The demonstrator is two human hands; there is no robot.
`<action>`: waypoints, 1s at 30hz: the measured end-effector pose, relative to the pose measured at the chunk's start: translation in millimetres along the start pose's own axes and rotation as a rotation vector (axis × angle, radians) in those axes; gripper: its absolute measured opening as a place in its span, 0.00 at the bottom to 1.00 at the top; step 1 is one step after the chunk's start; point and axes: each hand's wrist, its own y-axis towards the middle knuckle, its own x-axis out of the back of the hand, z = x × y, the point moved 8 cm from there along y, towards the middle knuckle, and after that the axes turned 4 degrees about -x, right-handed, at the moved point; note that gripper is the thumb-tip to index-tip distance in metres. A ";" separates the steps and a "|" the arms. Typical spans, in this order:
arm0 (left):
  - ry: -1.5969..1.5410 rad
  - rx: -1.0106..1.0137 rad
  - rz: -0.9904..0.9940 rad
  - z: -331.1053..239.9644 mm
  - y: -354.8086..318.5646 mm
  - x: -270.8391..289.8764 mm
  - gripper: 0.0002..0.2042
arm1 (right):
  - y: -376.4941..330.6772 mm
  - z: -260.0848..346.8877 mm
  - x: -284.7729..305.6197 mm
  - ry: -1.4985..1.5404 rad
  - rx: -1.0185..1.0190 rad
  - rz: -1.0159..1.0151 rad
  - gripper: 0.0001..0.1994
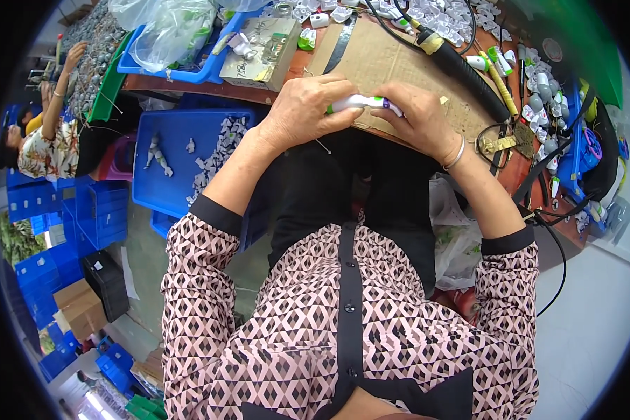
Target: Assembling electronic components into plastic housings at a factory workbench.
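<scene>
My left hand (306, 110) and my right hand (424, 117) meet above the near edge of a cardboard sheet (392, 63) on the table. Between them they hold a small white plastic piece (348, 104) with green and purple parts. The left fingers and thumb pinch its left end. At its right end, by the purple part, the right fingers and thumb are closed. My fingers hide both ends, so its full shape does not show.
Beyond the sheet lies a heap of white parts (444, 19). A black rod-shaped tool (469, 78) with a cable and a yellow stick (500, 84) lie right. Left are a small box (262, 45), a blue crate (129, 59) and a blue tray (164, 192). Another person (52, 148) works far left.
</scene>
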 end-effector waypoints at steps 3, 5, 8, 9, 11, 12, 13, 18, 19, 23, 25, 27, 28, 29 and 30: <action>-0.005 -0.005 0.048 0.6 -1.4 -0.4 0.10 | -9.6 -18.0 -18.5 0.162 -0.348 0.146 0.09; -0.020 -0.012 0.066 -0.3 -1.1 -3.0 0.10 | -9.5 -20.8 -20.3 0.196 -0.419 0.199 0.09; -0.083 0.019 0.127 4.4 1.9 -6.9 0.10 | 2.5 0.5 -4.0 -0.087 0.043 0.079 0.12; -0.133 0.060 0.165 8.8 2.8 -10.1 0.11 | 5.5 -2.4 -0.8 -0.086 0.040 0.068 0.12; -0.724 0.440 0.245 27.5 -14.4 -34.6 0.13 | 13.9 -19.4 -6.3 0.032 -0.171 0.262 0.13; -1.056 0.478 0.147 29.1 -18.0 -40.0 0.18 | 23.2 -21.4 2.5 0.077 -0.223 0.242 0.15; -1.260 0.584 0.038 33.7 -28.3 -43.1 0.19 | 27.5 -29.9 10.5 0.268 -0.315 0.167 0.14; -1.616 0.419 -0.042 35.4 -24.7 -54.5 0.22 | 12.0 -71.1 75.4 -0.161 -0.354 -0.177 0.10; -1.688 0.397 -0.073 34.6 -23.9 -53.1 0.22 | 7.6 -70.5 81.0 -0.361 -0.264 -0.197 0.12; -1.797 0.403 -0.109 36.1 -19.9 -53.1 0.22 | -19.4 -93.0 83.6 -0.621 -0.259 -0.120 0.17; -1.808 0.404 -0.097 38.0 -18.6 -56.6 0.22 | -30.6 -104.8 81.7 -0.669 -0.326 -0.067 0.19; -1.821 0.400 -0.092 39.0 -19.9 -57.6 0.22 | -34.6 -112.6 78.9 -0.679 -0.394 0.036 0.21; -1.762 0.422 -0.125 43.9 -24.3 -54.8 0.22 | -35.6 -118.9 76.0 -0.656 -0.468 0.103 0.22; -1.706 0.440 -0.158 48.4 -26.7 -54.9 0.22 | -35.6 -114.4 75.5 -0.714 -0.408 0.079 0.23; -1.703 0.443 -0.141 51.5 -26.8 -54.5 0.22 | -34.3 -111.3 81.7 -0.692 -0.375 0.014 0.24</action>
